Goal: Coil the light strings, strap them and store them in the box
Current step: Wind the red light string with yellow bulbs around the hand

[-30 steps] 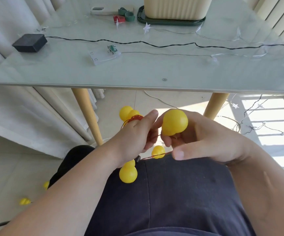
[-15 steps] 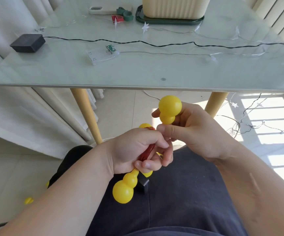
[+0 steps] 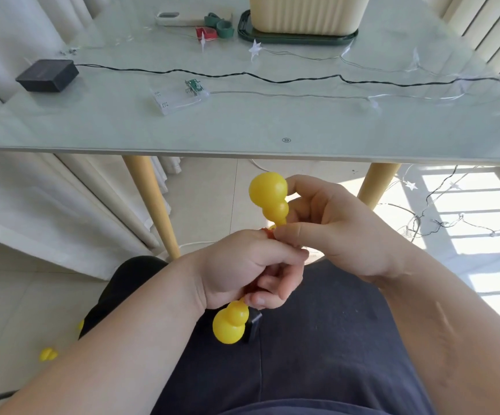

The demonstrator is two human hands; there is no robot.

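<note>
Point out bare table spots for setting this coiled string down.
Bare: the table between its front edge and the clear battery case; also the gap between that case and the black box. Crowded: the far side, with wires, straps and the cream box.

The upper gourd bulb (image 3: 268,194) and the lower gourd bulb (image 3: 230,326) are plain bright yellow, the wire (image 3: 268,233) between them is orange-red, and the clothing (image 3: 317,339) beneath is dark navy. The pale grey-green table (image 3: 242,127) on tan legs (image 3: 152,205) carries a black battery box (image 3: 47,75), a clear battery holder (image 3: 176,100) with a green circuit board (image 3: 193,85), a dark cable (image 3: 242,75) and white star lights (image 3: 255,48). The box (image 3: 305,13) is cream with vertical ribbing and stands on a dark green lid (image 3: 296,39), beside a red strap (image 3: 205,32) and green straps (image 3: 221,25).
</note>
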